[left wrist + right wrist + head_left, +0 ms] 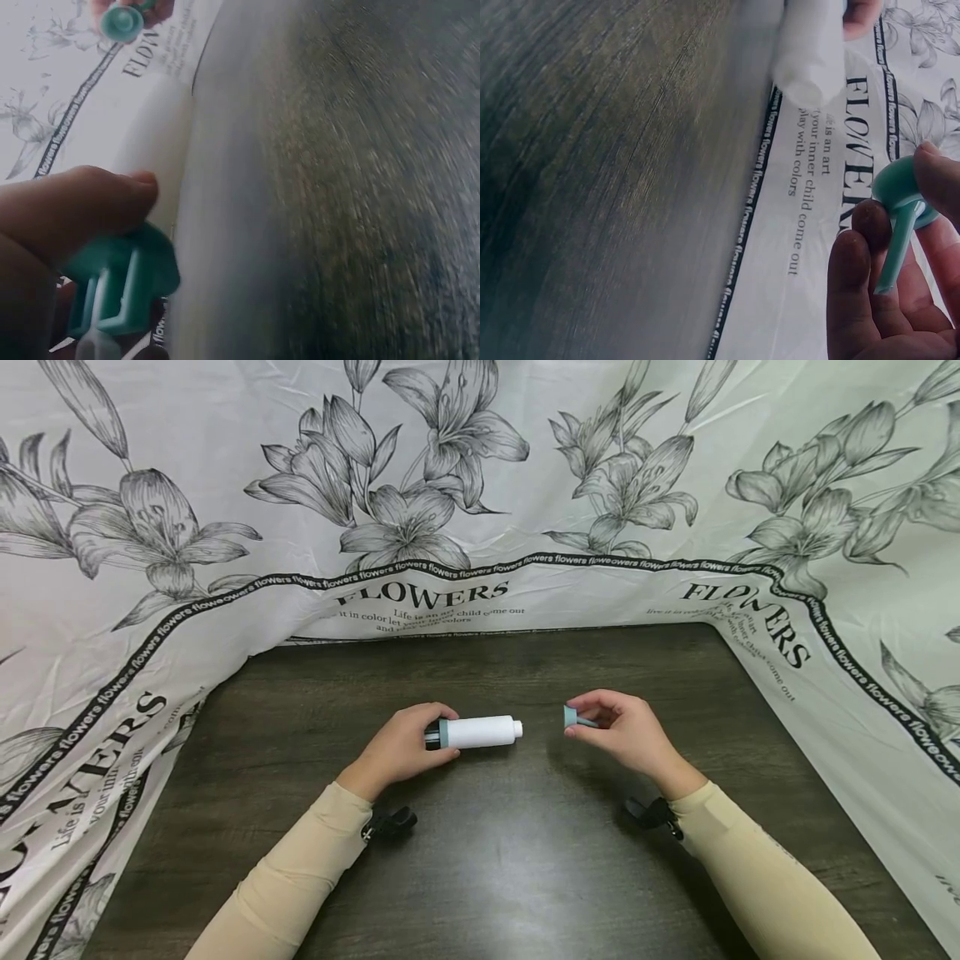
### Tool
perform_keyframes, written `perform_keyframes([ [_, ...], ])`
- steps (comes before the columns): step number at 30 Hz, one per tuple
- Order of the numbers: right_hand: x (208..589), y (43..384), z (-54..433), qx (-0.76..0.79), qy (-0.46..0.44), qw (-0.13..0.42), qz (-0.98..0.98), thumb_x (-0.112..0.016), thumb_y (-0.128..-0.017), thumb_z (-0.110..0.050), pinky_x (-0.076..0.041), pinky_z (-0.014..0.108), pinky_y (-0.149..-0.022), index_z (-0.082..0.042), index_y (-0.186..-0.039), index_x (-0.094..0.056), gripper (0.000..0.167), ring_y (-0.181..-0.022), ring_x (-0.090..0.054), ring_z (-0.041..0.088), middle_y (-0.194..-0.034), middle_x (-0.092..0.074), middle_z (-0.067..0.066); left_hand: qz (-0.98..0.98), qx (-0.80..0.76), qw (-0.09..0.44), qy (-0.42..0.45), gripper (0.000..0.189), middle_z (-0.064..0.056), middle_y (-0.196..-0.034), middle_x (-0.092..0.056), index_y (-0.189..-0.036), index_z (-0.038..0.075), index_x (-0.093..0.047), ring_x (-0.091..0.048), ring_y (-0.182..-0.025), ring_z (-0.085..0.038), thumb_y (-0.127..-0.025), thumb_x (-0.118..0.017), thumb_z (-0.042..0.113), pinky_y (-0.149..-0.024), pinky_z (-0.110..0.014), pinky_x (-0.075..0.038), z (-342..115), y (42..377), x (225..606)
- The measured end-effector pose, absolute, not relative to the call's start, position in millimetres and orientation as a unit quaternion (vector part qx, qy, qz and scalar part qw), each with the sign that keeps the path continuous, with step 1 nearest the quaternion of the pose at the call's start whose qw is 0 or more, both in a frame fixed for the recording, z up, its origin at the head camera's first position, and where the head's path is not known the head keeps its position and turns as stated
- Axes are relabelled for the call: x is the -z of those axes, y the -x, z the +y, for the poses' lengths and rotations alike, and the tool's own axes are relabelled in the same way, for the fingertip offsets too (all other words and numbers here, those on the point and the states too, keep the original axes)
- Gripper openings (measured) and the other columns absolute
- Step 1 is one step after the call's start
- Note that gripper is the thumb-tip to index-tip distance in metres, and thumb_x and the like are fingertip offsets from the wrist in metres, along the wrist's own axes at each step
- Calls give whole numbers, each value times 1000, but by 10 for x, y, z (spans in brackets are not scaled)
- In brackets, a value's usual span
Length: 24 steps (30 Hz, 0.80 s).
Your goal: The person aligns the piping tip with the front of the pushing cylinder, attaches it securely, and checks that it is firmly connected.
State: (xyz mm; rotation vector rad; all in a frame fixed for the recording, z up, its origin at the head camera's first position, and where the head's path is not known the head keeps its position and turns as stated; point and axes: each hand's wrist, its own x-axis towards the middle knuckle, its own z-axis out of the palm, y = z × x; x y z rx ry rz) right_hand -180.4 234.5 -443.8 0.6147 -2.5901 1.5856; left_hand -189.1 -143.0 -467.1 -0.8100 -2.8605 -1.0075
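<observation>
My left hand [401, 743] grips a white cylinder [482, 732] by its teal collar [142, 274], thumb on the near side. The cylinder lies sideways, its narrow white neck pointing right; a dark part shows behind the collar, partly hidden by the fingers. Across a gap to the right, my right hand [626, 731] pinches a small teal piece [571, 717] between thumb and fingers. In the right wrist view this teal piece [900, 191] has a round head and a thin straight arm. Its round end faces the cylinder's neck, and the two are apart.
Both hands are over a dark wood-grain table [487, 852]. A white curtain [525, 510] printed with flowers and lettering hangs along the back and both sides. Black straps [392, 822] are on both wrists, over the beige sleeves [292, 868].
</observation>
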Motion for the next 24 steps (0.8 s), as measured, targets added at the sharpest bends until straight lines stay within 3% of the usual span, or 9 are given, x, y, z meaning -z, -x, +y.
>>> perform_keyframes([
  [11, 4430, 1777, 2350, -505, -202, 17, -839, -91, -87, -11, -58, 26, -72, -10, -117, -78, 34, -87, -74, 17, -99, -77, 3, -891, 339, 62, 296, 44, -2, -119, -73, -123, 12, -72, -68, -98, -18, -85, -93, 20, -85, -40, -58, -1328, 1850, 4561],
  [24, 4429, 1755, 2309, -505, -213, 13, -836, -92, -86, -9, -57, 27, -70, -10, -118, -78, 35, -85, -74, 18, -97, -78, 3, -886, 335, 63, 313, 43, -3, -118, -74, -123, 11, -73, -68, -96, -19, -86, -92, 21, -83, -40, -59, -1164, 1818, 4430],
])
